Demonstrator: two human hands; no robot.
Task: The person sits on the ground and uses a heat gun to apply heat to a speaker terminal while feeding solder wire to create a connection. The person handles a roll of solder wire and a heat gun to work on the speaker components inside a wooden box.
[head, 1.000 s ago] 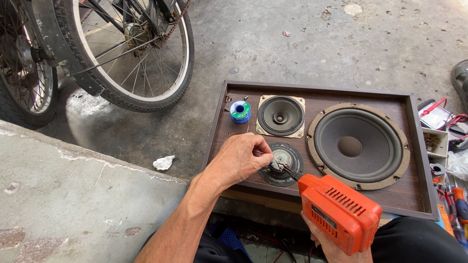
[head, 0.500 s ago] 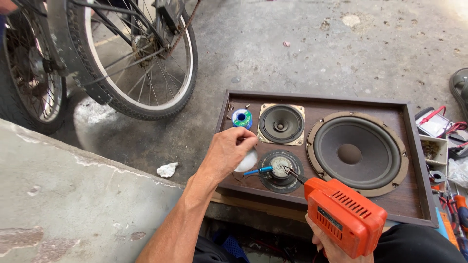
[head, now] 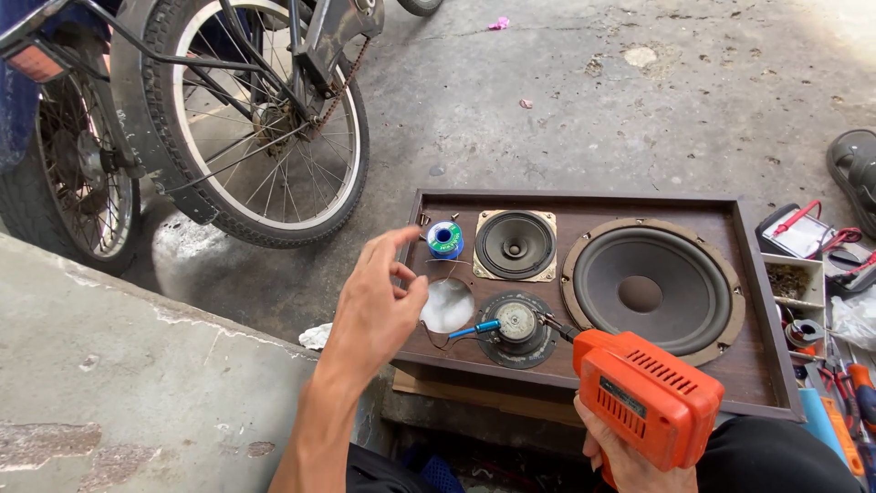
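A brown wooden speaker panel (head: 748, 365) lies flat on the concrete, with a large woofer (head: 651, 289), a small square-framed speaker (head: 516, 245) and a round open hole (head: 446, 306). A loose small speaker (head: 517, 327) lies face down by the hole, with a blue-sleeved wire (head: 474, 329) at its left. My right hand (head: 625, 454) grips an orange soldering gun (head: 648, 394); its tip touches the loose speaker's right side. My left hand (head: 379, 301) is raised left of the hole, thumb and fingers pinched, apparently on a thin strand of solder wire. A blue solder spool (head: 444, 239) stands on the panel.
A bicycle rear wheel (head: 265, 119) and a second tyre (head: 64, 183) stand at the upper left. A rough concrete ledge (head: 119, 383) fills the lower left. Tools, a small parts box (head: 792, 288) and a meter with red leads (head: 803, 230) crowd the right edge. A sandal (head: 853, 169) lies further right.
My left hand has lifted off the loose small speaker and moved left and up, uncovering the round hole and the blue-sleeved wire. The soldering gun stays at the speaker.
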